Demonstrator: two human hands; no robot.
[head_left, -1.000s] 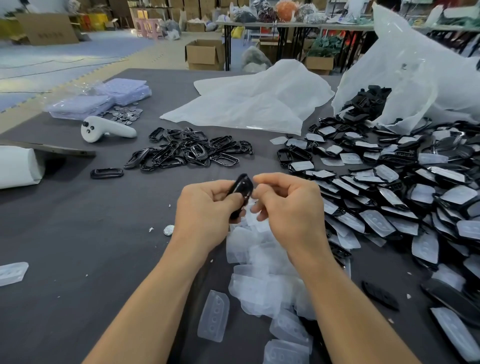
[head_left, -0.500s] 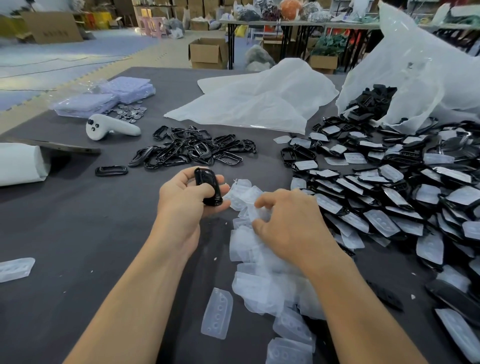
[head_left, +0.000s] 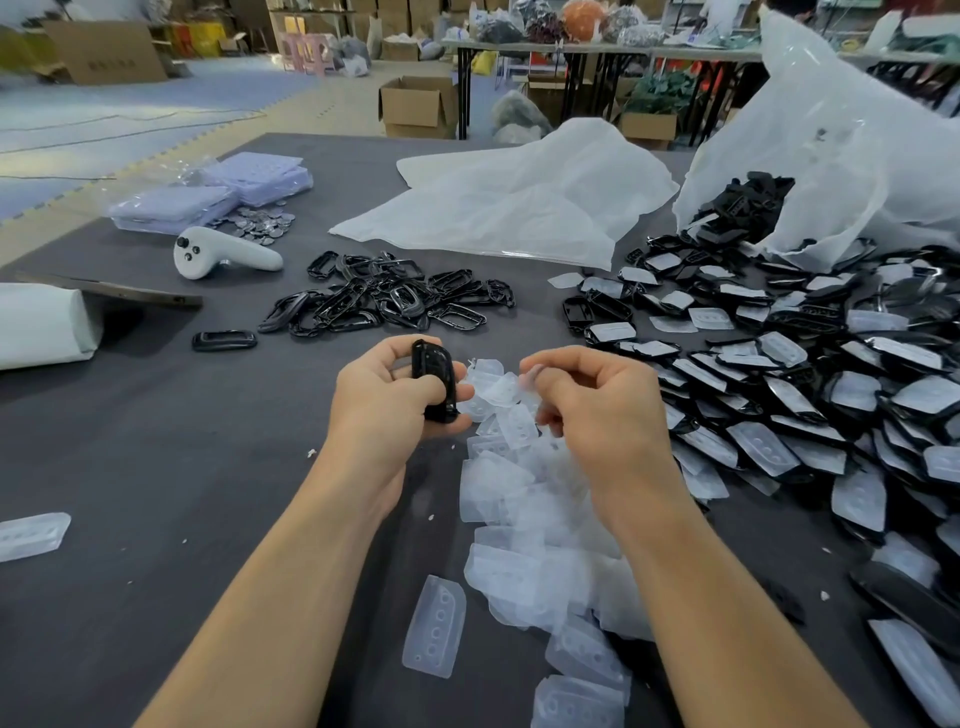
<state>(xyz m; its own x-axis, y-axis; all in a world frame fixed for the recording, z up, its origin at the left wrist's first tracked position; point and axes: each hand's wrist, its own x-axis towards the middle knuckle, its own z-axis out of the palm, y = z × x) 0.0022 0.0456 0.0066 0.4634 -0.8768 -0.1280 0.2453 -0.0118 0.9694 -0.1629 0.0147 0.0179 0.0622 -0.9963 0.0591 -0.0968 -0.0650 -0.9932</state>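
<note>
The left hand (head_left: 384, 410) curls thumb and fingers around a black key-fob shell (head_left: 434, 384) above the middle of the table (head_left: 156, 467). The shell's long axis is nearly upright, with the top end tipped toward the far edge. Just beside it, the right hand (head_left: 597, 410) pinches a clear plastic piece (head_left: 531, 375) in its fingertips.

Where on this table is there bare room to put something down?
Bare table lies left of the left hand gripping the black shell, between the single black frame and the lone clear cover. Crowded: the parts heap right of the right hand and the clear covers between both hands.
</note>
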